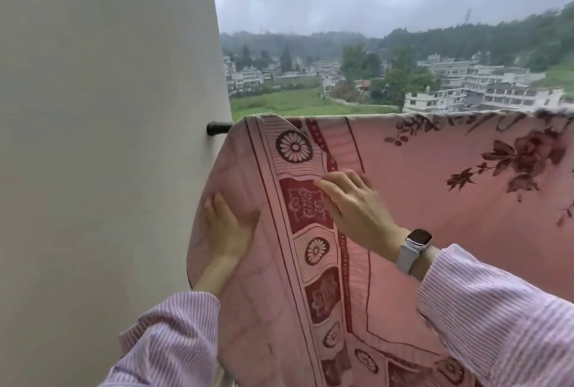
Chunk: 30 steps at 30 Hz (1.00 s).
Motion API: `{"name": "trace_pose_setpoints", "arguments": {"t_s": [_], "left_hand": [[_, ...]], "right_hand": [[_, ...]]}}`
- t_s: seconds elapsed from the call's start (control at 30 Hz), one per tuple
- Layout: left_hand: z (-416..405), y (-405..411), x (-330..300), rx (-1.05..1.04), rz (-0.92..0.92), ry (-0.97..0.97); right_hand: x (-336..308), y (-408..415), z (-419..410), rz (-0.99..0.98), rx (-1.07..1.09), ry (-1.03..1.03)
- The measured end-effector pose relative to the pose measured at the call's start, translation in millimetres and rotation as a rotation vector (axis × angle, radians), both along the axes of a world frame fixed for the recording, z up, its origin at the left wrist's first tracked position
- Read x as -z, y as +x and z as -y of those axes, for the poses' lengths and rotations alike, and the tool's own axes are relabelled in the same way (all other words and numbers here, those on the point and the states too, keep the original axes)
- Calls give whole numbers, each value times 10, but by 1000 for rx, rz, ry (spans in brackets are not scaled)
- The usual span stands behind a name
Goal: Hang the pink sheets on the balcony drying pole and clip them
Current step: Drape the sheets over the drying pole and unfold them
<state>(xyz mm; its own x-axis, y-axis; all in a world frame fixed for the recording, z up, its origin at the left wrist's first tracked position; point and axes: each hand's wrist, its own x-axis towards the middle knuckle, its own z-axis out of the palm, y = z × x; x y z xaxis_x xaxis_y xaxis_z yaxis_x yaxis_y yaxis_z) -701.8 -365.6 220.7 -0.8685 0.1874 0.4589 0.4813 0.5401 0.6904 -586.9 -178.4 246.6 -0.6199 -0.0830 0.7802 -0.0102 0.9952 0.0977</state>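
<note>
Nearest, our left hand (226,228) lies flat, fingers together, behind the pink sheet (419,175); our right hand (351,203) presses it, fingers slightly apart. Beyond, it already drapes the drying pole (219,129). No clips visible; clipping apparently remains.

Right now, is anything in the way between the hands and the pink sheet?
No. Both hands already touch the sheet, which is draped over the pole. The left hand lies flat against its left edge near the wall, and the right hand presses on the patterned border. No clips are visible.
</note>
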Motion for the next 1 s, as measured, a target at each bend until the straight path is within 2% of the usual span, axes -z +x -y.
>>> {"name": "trace_pose_setpoints", "arguments": {"t_s": [0.17, 0.23, 0.4, 0.53, 0.73, 0.9, 1.0], "left_hand": [[-297, -525, -112, -121, -163, -7], [-351, -604, -116, -118, -251, 115], [-261, -770, -281, -125, -312, 351], [-232, -906, -720, -99, -415, 466], [-465, -910, -1135, 76, -482, 410], [-715, -713, -1287, 195, -615, 317], [-946, -447, -1389, 301, -695, 193]], "right_hand": [[-238, -650, -100, -122, 11, 175], [-391, -771, -161, -176, 62, 214], [-771, -915, -245, -259, 78, 138], [-924, -865, -245, -216, 42, 93], [-1172, -739, -414, -144, 141, -216], [-1321, -358, -859, -217, 255, -271], [-1413, -66, -1124, -264, 334, -326]]}}
